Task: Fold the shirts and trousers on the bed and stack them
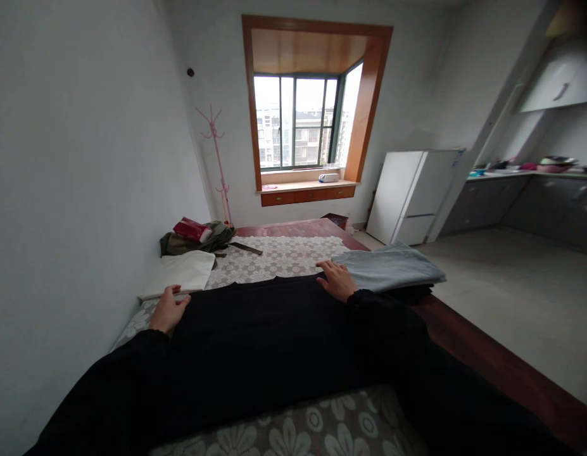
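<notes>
A black garment (255,342), its exact kind not clear, lies spread flat across the patterned tablecloth (293,437) in front of me. My left hand (170,310) is at its far left corner, fingers apart and slightly curled. At the far right part of the cloth, my right hand (337,280) rests with spread fingers on or just over the edge. Just right of that hand sits a folded grey-blue cloth (392,266), on top of something black. Beyond my left hand lies a folded white cloth (183,272).
A dark green bag (221,233) with a red box (192,229) on it stands at the far left against the wall. The table's reddish edge (464,335) runs along the right. Farther back are a pink coat rack (218,152), a window and a white fridge (407,196).
</notes>
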The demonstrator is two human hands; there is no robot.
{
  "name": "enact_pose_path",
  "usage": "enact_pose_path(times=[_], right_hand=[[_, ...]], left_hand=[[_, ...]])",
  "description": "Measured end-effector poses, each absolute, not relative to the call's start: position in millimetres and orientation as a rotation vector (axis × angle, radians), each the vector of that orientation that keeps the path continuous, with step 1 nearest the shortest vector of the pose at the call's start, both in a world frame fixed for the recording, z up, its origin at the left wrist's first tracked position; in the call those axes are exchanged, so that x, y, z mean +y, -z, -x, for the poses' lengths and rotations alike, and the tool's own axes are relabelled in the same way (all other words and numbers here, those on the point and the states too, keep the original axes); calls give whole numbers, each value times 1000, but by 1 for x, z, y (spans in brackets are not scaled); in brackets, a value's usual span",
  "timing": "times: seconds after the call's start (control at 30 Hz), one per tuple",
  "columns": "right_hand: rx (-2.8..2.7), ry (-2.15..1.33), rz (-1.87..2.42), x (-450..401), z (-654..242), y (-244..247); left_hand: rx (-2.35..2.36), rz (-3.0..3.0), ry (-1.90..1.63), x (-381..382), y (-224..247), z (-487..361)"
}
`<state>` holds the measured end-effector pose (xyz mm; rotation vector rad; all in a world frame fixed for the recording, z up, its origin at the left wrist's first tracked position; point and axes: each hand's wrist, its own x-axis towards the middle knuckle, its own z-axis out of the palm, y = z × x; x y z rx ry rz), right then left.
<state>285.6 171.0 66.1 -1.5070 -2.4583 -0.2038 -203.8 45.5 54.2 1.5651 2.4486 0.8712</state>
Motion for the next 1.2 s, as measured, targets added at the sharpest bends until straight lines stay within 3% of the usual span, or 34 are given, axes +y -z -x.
enact_pose_path(times=[0.17, 0.37, 0.63, 0.9, 1.03, 1.2], right_hand=[[-2464, -273, 1377, 68, -345, -64], [-2308, -417, 1570, -27, -410, -35], [-2170, -505, 1539, -23, -400, -28], [-1857, -977, 1450, -73, -431, -29], [-1755, -1110, 1422, -93, -437, -16], [-1910, -951, 1318, -95, -432, -20]], left_hand=[[2320, -1652, -623, -63, -65, 186], [2328, -1567, -455, -178, -54, 172], [2154, -1201, -739, -189, -47, 164], [2053, -976, -1111, -246, -49, 151], [2025, -1099, -1062, -272, -44, 144], [2098, -1517, -1009, -276, -36, 150]])
